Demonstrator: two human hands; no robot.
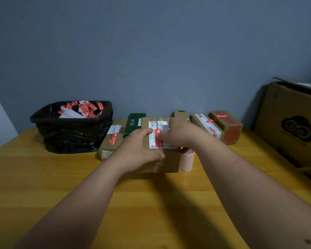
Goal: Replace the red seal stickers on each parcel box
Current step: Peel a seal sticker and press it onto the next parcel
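Observation:
A brown parcel box (169, 161) stands in the middle of the yellow table, with a white shipping label on top and a red seal sticker (158, 136) across it. My left hand (141, 150) lies over the box's left top edge and grips it. My right hand (178, 134) rests on the top at the right, fingertips pinched on the red sticker's edge. Other parcels with red stickers sit around: one at the left (111, 142), two at the right (207, 128) (226, 125).
A bin lined with a black bag (70, 133) holds several used red stickers at the back left. A green box (134, 124) lies behind the parcels. A pink roll (187, 159) stands right of the held box. A large open carton (291, 126) leans at the right.

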